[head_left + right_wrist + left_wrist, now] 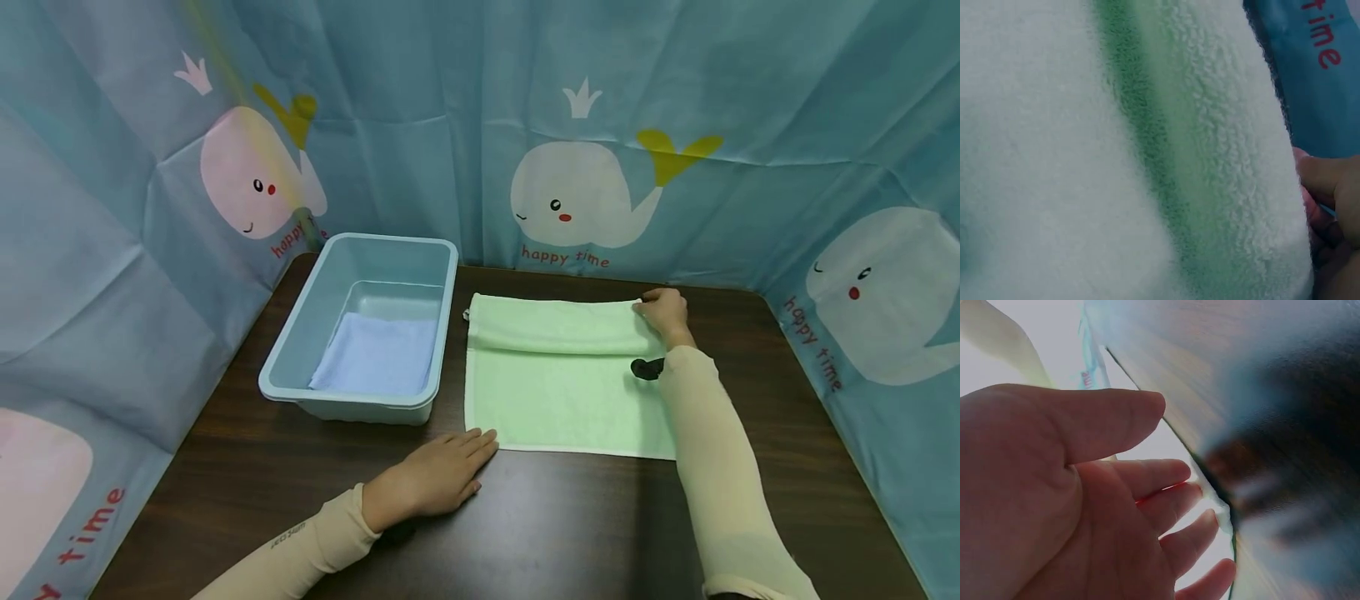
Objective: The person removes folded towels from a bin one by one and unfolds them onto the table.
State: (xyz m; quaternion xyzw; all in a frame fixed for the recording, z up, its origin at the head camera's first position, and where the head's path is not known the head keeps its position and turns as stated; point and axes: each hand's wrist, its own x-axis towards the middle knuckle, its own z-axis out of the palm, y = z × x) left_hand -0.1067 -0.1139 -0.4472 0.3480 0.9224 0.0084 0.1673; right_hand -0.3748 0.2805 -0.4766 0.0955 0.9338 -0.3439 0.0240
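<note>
A blue basin (397,258) holding a pale blue cloth (378,354) stands left of the green towel (562,404), partly folded on the worktop (555,533). The right hand (664,312) pinches its far right corner—a sleeve (716,454) hides some edge—while the left hand (438,473) lies flat by the near left corner.

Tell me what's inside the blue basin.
A pale blue cloth lies in the basin, with some bare basin bottom showing beyond it. Whatever may be beneath the cloth is covered and cannot be seen.
</note>
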